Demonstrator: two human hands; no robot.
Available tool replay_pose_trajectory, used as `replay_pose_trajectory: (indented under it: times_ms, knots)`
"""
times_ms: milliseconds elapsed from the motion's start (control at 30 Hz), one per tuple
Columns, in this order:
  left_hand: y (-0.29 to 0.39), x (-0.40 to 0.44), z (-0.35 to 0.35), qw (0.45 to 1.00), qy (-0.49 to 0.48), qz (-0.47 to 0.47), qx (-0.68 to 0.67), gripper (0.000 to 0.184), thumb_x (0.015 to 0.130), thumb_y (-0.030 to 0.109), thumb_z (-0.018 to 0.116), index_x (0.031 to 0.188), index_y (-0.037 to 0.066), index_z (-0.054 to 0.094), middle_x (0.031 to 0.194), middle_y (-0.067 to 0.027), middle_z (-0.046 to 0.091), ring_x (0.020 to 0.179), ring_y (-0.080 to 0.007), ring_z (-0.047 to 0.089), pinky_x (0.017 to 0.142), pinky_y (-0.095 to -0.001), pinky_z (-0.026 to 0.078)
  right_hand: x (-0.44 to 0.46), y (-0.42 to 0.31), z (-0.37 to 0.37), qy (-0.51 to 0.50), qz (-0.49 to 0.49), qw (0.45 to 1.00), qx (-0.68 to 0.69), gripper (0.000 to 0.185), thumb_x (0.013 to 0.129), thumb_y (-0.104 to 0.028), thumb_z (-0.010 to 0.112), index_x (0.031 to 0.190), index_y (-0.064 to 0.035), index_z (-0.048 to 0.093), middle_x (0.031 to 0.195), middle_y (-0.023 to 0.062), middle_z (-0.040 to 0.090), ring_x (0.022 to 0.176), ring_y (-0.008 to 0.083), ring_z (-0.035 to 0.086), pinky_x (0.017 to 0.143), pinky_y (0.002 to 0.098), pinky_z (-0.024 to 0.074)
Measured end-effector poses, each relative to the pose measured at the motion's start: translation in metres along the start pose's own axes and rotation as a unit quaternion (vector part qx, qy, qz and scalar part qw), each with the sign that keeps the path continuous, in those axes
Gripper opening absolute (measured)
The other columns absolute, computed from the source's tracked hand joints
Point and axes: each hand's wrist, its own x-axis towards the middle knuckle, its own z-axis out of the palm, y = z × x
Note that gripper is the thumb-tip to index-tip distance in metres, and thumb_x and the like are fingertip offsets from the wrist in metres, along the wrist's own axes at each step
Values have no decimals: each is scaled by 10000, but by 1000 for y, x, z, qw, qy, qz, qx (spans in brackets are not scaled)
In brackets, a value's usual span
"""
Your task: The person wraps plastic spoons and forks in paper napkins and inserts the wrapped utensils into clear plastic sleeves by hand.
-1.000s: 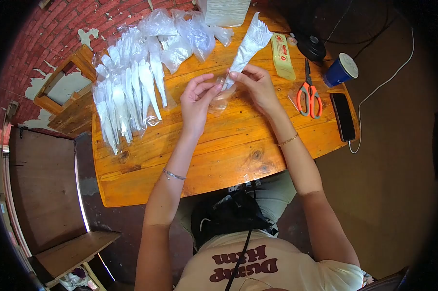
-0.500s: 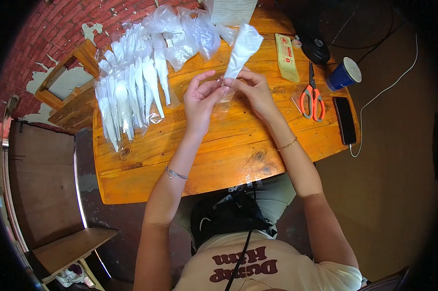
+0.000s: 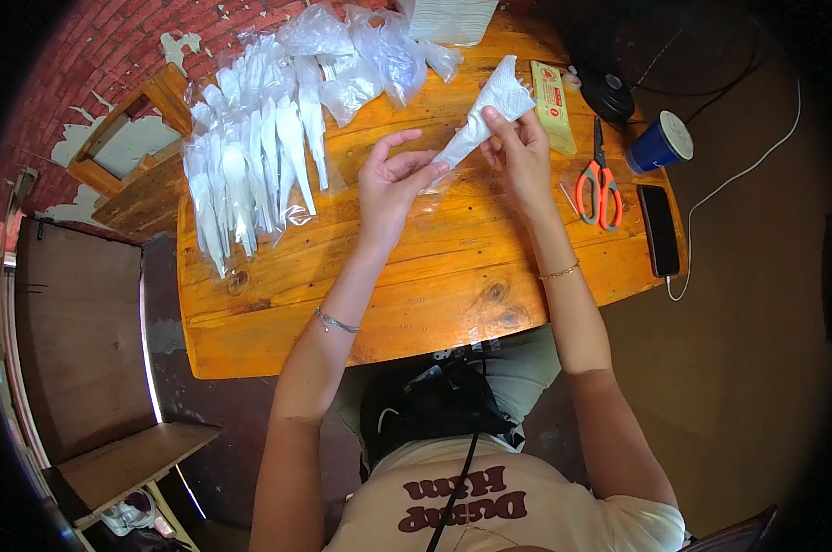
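napkin roll (image 3: 486,121), held aslant above the worktop (image 3: 416,290), its flared end facing away. the left hand (image 3: 393,189) pinches the narrow tip, other fingers loosely spread; the right hand (image 3: 524,164) is half closed, thumb over the wider part, probably so the wrap won't loosen. scissors (image 3: 601,175) lie off to the right, likely parked there for easy reach.

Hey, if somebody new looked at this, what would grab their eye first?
Probably the white paper wrap, pinched low by the left hand and higher up by the right hand, over the orange-brown wooden table. Next might come the bagged white cutlery spread across the table's left side, then the orange-handled scissors on the right, near the blue cup.
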Motion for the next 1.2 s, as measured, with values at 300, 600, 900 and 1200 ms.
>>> replay_pose_trajectory:
  times_ms: [300, 600, 900, 1200]
  knots:
    - [2, 1, -2, 1000, 2, 5, 0, 452, 757, -16, 672, 1160, -14, 467, 919, -148, 646, 812, -141, 617, 712, -249, 479, -3, 5, 5, -15, 14, 998, -61, 170, 842, -133, 635, 941, -11, 570, 726, 34, 617, 547, 62, 523, 479, 184, 399]
    - [0, 5, -8, 993, -71, -52, 82, 192, 842, 114, 631, 959, -37, 622, 834, -78, 660, 731, -97, 621, 623, -186, 469, 1, 2, 1, 3, 5, 1000, 8, 161, 845, -133, 624, 912, 3, 568, 704, 46, 609, 531, 85, 527, 504, 217, 427]
    - [70, 19, 21, 981, -135, 67, 120, 206, 856, 157, 617, 933, -33, 637, 836, -93, 670, 717, -109, 626, 652, -208, 475, 34, -84, 9, -86, -91, 988, -88, 148, 815, -126, 653, 859, 2, 592, 681, 49, 594, 528, 91, 539, 481, 223, 441]
    - [106, 28, 63, 982, -132, 132, 10, 215, 842, 130, 627, 984, -32, 623, 864, -95, 667, 724, -120, 633, 663, -212, 492, 40, -151, 29, -121, -112, 977, -132, 127, 813, -43, 623, 925, 9, 594, 778, 30, 595, 606, 61, 530, 514, 190, 412]
